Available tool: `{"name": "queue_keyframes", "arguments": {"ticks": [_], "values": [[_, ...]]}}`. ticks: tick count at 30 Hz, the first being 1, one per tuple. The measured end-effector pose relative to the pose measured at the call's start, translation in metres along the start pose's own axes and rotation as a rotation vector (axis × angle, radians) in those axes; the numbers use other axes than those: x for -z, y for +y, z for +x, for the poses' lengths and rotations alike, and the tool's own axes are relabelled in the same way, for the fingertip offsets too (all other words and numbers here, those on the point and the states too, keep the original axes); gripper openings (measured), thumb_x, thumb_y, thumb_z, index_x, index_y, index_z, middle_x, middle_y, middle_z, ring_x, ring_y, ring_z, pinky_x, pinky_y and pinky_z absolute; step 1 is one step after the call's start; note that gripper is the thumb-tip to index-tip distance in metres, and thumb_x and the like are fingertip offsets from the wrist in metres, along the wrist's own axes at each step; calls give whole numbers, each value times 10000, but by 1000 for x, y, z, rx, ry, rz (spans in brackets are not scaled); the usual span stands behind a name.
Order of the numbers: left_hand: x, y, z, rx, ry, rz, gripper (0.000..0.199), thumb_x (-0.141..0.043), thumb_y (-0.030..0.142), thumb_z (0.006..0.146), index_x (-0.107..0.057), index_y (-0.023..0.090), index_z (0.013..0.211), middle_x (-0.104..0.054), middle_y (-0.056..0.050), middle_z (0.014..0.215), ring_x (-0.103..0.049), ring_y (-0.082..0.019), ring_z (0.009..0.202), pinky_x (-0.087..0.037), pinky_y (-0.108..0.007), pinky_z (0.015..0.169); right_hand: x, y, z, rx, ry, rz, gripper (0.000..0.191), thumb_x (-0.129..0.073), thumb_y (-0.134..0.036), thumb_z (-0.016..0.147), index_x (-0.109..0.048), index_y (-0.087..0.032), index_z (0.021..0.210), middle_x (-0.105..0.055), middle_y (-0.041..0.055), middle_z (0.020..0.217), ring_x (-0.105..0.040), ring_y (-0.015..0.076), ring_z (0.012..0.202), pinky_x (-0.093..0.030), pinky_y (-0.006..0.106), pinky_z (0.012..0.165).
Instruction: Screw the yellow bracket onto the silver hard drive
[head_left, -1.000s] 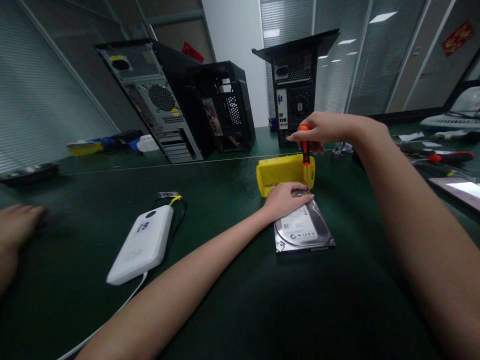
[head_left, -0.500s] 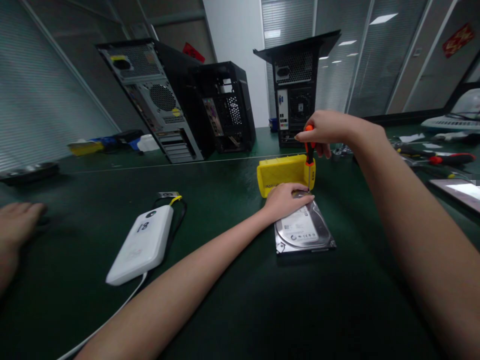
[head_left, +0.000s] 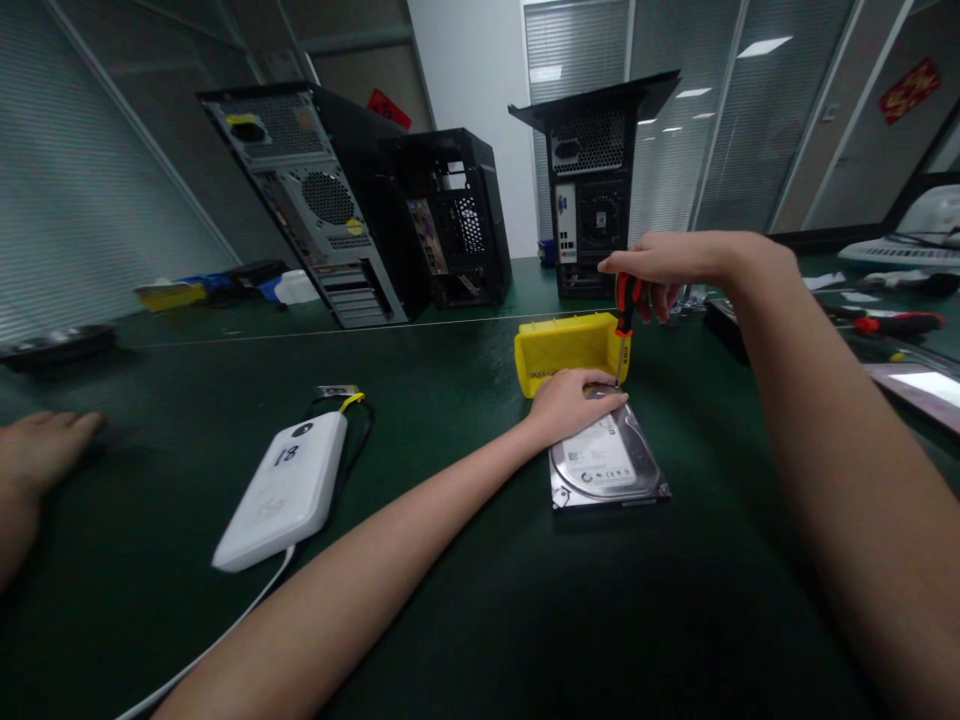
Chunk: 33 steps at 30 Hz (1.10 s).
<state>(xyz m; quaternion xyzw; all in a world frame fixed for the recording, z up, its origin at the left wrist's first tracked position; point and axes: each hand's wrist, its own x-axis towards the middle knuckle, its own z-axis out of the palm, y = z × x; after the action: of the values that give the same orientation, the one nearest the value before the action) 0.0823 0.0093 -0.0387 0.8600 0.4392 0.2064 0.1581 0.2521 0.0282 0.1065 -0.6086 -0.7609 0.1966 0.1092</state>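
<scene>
A silver hard drive [head_left: 637,455] with a white label lies flat on the dark green table. My left hand [head_left: 566,402] grips its far left part, thumb across the top; the fingertips are partly hidden. Above the drive's far edge, my right hand [head_left: 651,268] is closed around the red and black handle of a screwdriver [head_left: 624,318]. The screwdriver stands nearly upright, its tip at the drive's far edge beside my left fingers. Just behind the drive is a yellow plastic bin [head_left: 566,345], its open side facing me.
Computer cases [head_left: 330,200] stand along the back, one at right [head_left: 592,190] with a raised panel. A white power bank [head_left: 285,490] with a cable lies at left. Another person's hand [head_left: 49,445] rests at far left. Tools [head_left: 900,322] and a tablet [head_left: 922,390] lie right.
My right hand has shifted slightly right and lower, its wrist turned, and the screwdriver handle leans a little more right. My left hand and the hard drive stay in place.
</scene>
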Motion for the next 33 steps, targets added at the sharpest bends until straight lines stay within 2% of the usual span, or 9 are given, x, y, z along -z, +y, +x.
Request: {"name": "queue_keyframes", "arguments": {"ticks": [5,7,12,14,20,27,33], "values": [[0,2,0,17,7,3,476,-490,554,810,-644,228,1121,-648,-27,1176,-584,-229,1069,-443,-357,899,4,7,2,15,-95,40,307,-426,-366,864,-616,-144,770,-688,97,697,-681,185,646,-539,258,595],[1,2,0,23,4,4,481,-487,557,811,-643,228,1125,-646,-30,1181,-581,-230,1074,-442,-357,901,4,7,2,17,-116,69,301,-415,-348,875,-620,-142,798,-696,96,730,-681,178,649,-536,251,599],[2,1,0,27,9,1,491,-484,571,807,-643,233,1126,-645,-30,1181,-579,-229,1077,-443,-355,897,3,4,1,0,-107,101,297,-423,-358,900,-588,-159,1047,-703,72,764,-689,174,686,-536,258,644],[3,3,0,26,6,1,490,-485,567,807,-644,230,1125,-648,-33,1175,-582,-231,1068,-445,-356,892,3,4,0,7,-109,127,299,-442,-363,897,-567,-158,1075,-703,74,773,-689,178,683,-536,262,642],[6,5,1,37,4,12,470,-493,543,809,-649,226,1118,-647,-40,1178,-579,-239,1073,-444,-357,887,5,6,3,44,-130,166,316,-470,-444,872,-595,-157,917,-705,88,811,-687,180,709,-535,254,653],[6,4,2,32,13,8,485,-490,558,804,-648,227,1121,-644,-40,1185,-578,-241,1076,-448,-354,876,3,12,12,58,-33,120,356,-518,-498,819,-588,-149,797,-683,94,743,-669,181,656,-520,249,576],[6,3,2,34,19,15,473,-494,547,801,-654,229,1112,-652,-39,1171,-583,-239,1073,-445,-341,885,3,11,13,73,37,51,240,-538,-354,805,-615,-127,808,-683,106,789,-645,157,596,-510,244,561]]}}
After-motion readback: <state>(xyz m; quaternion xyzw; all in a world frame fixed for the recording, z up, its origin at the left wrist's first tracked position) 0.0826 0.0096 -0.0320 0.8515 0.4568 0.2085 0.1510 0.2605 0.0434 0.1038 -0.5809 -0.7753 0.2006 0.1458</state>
